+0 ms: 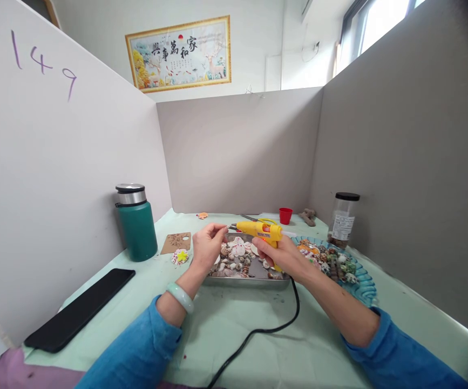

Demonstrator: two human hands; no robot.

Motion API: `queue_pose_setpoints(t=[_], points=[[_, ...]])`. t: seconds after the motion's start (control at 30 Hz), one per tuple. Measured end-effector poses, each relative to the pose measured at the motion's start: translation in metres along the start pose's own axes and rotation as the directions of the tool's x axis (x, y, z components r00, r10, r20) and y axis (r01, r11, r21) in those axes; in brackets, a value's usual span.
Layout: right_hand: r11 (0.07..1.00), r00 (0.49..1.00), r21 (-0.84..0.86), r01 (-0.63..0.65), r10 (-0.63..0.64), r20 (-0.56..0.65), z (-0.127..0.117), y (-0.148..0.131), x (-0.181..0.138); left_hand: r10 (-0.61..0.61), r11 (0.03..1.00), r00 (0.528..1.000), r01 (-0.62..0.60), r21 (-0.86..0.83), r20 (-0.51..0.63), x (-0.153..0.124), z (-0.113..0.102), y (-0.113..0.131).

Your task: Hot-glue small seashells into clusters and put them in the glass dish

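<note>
My right hand [284,253] is wrapped around a yellow hot glue gun [258,229], with its nozzle pointing left and a clear glue stick at its back. Fingers pinched, my left hand [208,246] is close to the nozzle tip. Whatever lies between those fingertips is too small to make out. Below both hands, a metal tray [245,282] holds many small seashells [237,248]. A blue scalloped plate [365,283] with more shells and colourful pieces is to the right, partly behind my right forearm.
A black cord [253,332] runs from the gun toward me. On the left are a green bottle [137,229], a black phone-like slab [82,308], a brown card [176,243] and a decorated shell [180,256]. A red cup [285,216] and a clear jar [343,219] stand farther back. Panels enclose the table.
</note>
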State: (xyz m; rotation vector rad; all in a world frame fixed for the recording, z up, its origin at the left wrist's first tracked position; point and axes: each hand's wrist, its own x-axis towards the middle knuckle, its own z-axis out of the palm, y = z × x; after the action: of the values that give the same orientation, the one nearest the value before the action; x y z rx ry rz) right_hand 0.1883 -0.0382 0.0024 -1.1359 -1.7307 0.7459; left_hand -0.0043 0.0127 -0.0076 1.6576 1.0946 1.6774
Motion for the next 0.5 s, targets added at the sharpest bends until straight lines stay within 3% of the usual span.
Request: queue_pose_setpoints(t=[0.17,0.33,0.5], points=[[0.999,0.999,-0.045,-0.018,0.016,-0.043,0.0005,0.0057,0.0014,-0.090,0.990,0.996,0.091,-0.112,0.015,0.0020,0.0002,0.0000],[1.000,1.000,0.001,-0.001,0.001,0.006,0.0007,0.0019,-0.0003,-0.084,0.991,0.996,0.085,-0.105,0.017,0.0025,0.0002,-0.0001],[1.000,0.999,-0.005,-0.028,0.028,-0.019,0.0007,-0.0007,-0.0010,-0.081,0.992,0.997,0.082,-0.098,0.019,0.0018,0.0003,-0.0007]])
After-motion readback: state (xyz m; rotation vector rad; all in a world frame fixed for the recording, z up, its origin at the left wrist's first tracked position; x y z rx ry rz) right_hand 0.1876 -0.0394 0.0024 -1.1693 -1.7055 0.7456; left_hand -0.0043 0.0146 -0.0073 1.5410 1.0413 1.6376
